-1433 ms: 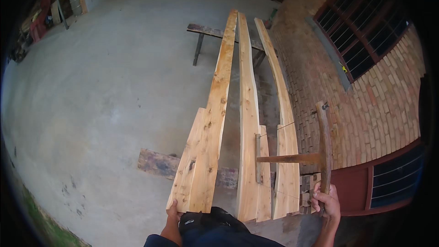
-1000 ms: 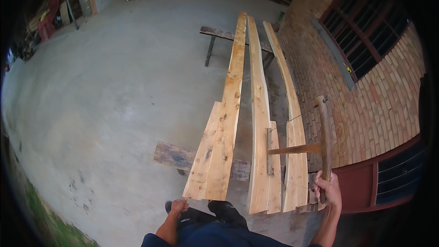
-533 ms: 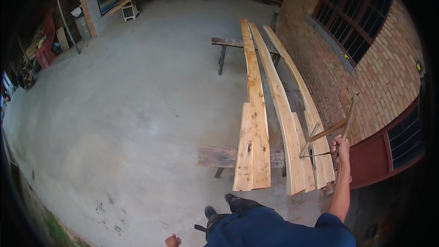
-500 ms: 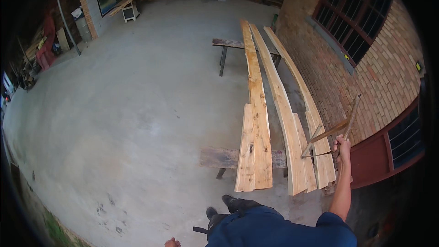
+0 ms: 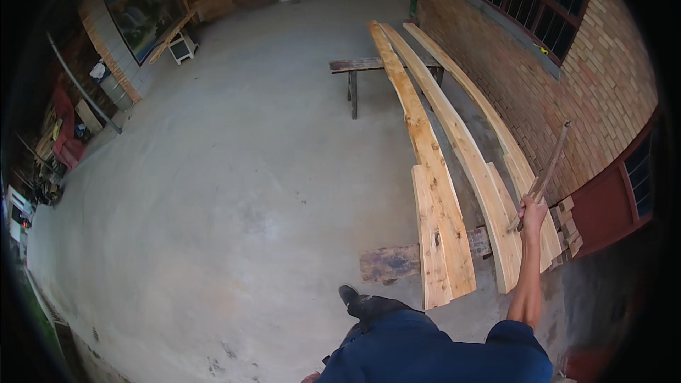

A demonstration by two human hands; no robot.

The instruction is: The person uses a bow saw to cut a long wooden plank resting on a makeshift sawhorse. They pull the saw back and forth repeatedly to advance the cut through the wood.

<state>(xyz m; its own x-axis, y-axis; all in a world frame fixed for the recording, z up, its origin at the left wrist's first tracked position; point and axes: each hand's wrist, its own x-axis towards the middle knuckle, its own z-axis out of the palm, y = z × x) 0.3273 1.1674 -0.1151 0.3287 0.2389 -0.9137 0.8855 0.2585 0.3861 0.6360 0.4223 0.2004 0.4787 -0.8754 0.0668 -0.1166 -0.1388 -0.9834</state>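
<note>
My right hand point(image 5: 533, 213) is closed round a wooden frame saw point(image 5: 553, 163), seen nearly edge-on now. One end of the saw points up toward the brick wall, and its lower end sits over the boards. Beneath and beside it lie long pale boards: a knotty wide board point(image 5: 431, 156) on the left, a middle board point(image 5: 468, 149) and a right-hand board point(image 5: 489, 113). Shorter pieces lie along their near ends. Only a sliver of my left hand point(image 5: 311, 378) shows at the lower edge, its fingers hidden.
A near bench point(image 5: 389, 264) and a far bench point(image 5: 355, 65) bear the boards. The brick wall point(image 5: 603, 78) with a barred window and a red door point(image 5: 603, 209) stands to the right. A leaning pole point(image 5: 85, 85) and a framed picture point(image 5: 142, 10) are at the far left.
My view has turned and moved, so the boards sit further right. The frame saw has swung from broadside to nearly edge-on, still in my right hand. My left hand has mostly slipped out of view.
</note>
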